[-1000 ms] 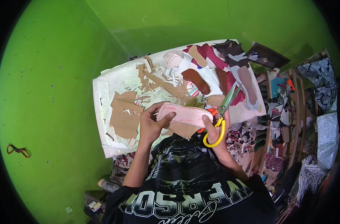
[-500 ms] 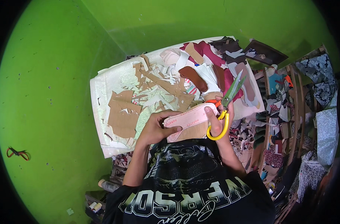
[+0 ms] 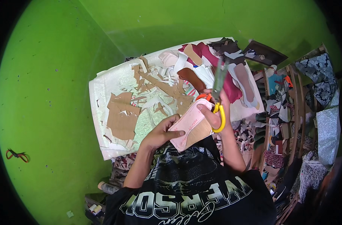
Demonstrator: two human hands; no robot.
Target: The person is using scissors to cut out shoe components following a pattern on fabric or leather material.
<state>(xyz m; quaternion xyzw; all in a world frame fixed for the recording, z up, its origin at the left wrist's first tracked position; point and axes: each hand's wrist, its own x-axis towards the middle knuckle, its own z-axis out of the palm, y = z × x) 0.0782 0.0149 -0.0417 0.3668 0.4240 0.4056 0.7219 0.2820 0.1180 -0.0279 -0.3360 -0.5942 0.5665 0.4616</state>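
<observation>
Close in front of my body, my left hand (image 3: 159, 134) pinches the near-left end of a pale pink shoe insole piece (image 3: 186, 125), thumb on top. A tan board piece (image 3: 199, 132) lies against it and shows beyond its curved edge. My right hand (image 3: 213, 115) steadies the far end with the thumb pressed on the pink face. The same hand holds a pair of scissors (image 3: 218, 88) with one yellow and one orange handle, blades pointing up and away from the insole. Its other fingers are partly hidden behind the pieces and handles.
A pale table (image 3: 97, 90) bears tan board scraps (image 3: 122, 116), white offcuts, brown sole shapes (image 3: 193, 79) and maroon material (image 3: 231, 88). A dark framed tray (image 3: 266, 53) leans by the green wall (image 3: 58, 112). Wooden racks (image 3: 296, 112) full of scraps stand at right.
The insole has been tilted, its near-left end coming down toward me. My right hand and the scissors have shifted slightly left, and the blades now point more steeply away.
</observation>
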